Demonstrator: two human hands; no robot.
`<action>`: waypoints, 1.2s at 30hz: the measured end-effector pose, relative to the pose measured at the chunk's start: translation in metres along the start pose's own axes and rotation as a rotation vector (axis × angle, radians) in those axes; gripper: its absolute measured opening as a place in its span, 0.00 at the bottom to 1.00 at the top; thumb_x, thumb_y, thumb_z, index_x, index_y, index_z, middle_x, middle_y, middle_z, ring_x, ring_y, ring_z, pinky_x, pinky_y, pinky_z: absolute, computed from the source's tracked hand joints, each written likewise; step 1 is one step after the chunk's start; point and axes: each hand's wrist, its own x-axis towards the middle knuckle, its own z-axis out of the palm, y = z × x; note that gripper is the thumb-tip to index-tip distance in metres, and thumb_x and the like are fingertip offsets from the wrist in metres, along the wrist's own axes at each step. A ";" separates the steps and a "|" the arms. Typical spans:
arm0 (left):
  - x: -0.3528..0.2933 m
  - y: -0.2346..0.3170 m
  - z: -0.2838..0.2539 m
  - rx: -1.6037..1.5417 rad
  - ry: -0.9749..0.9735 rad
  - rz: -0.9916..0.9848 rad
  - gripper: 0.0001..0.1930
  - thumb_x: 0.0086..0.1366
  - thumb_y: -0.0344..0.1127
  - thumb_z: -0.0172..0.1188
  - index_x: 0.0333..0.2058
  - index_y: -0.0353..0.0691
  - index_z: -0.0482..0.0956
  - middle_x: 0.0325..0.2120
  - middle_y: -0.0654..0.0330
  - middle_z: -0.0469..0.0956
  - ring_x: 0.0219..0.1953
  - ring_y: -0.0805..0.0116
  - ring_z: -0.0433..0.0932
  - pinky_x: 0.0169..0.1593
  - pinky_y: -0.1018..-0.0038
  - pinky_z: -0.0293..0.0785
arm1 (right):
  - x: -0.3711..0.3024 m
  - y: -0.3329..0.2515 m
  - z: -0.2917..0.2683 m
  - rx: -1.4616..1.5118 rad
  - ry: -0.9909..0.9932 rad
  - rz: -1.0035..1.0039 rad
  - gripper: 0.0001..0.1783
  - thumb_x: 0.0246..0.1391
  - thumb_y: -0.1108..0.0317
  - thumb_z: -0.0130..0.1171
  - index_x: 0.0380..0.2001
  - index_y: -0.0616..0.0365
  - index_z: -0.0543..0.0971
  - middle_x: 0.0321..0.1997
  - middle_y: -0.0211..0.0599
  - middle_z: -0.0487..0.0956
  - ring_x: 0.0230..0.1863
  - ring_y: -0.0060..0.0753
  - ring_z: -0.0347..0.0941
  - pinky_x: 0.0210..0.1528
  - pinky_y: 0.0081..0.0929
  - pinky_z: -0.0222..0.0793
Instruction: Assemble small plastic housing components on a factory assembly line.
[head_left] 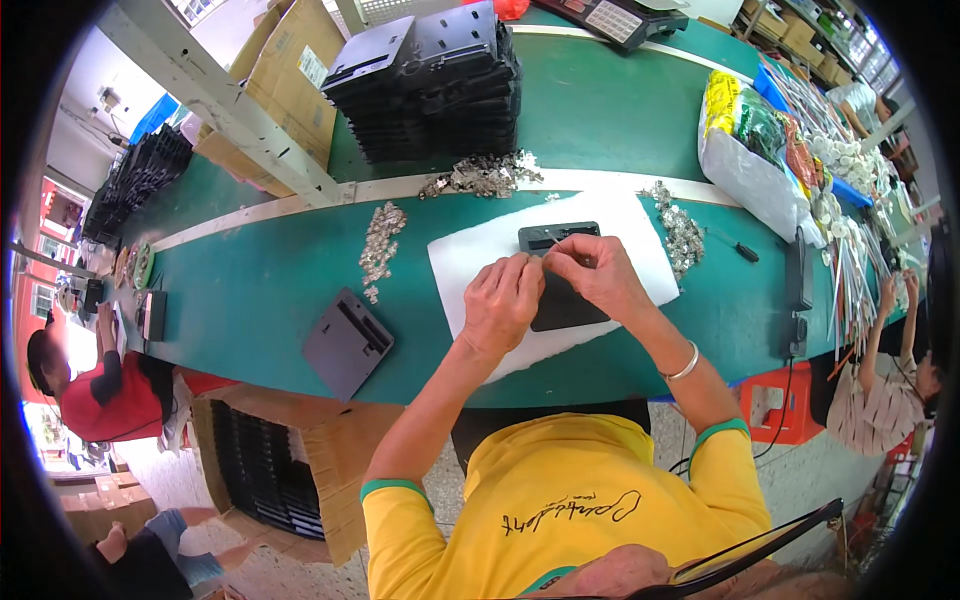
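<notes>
Head view: the left hand (503, 300) and right hand (603, 275) bring bunched fingertips close together over a flat, black rectangular panel (566, 308) on a soft white sheet (645, 235); what they grip, I cannot tell. Shiny metal pieces (683, 240) lie heaped to the right.

Left forearm (428, 402): angled forward and inward
Left hand (506, 297): back upward, fingers curled and bunched
Right forearm (672, 352): slanting forward and inward from the bent elbow
Right hand (606, 280): fingers bent, thumb toward the other hand
Fingertips: close together, their exact grip hidden
</notes>
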 end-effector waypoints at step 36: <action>-0.019 -0.025 0.017 -0.245 -0.165 -0.465 0.14 0.53 0.38 0.67 0.37 0.39 0.81 0.28 0.59 0.76 0.34 0.59 0.78 0.33 0.64 0.74 | 0.063 -0.010 0.010 -0.663 -0.085 0.118 0.10 0.38 0.64 0.59 0.17 0.60 0.81 0.17 0.44 0.79 0.23 0.40 0.78 0.31 0.32 0.74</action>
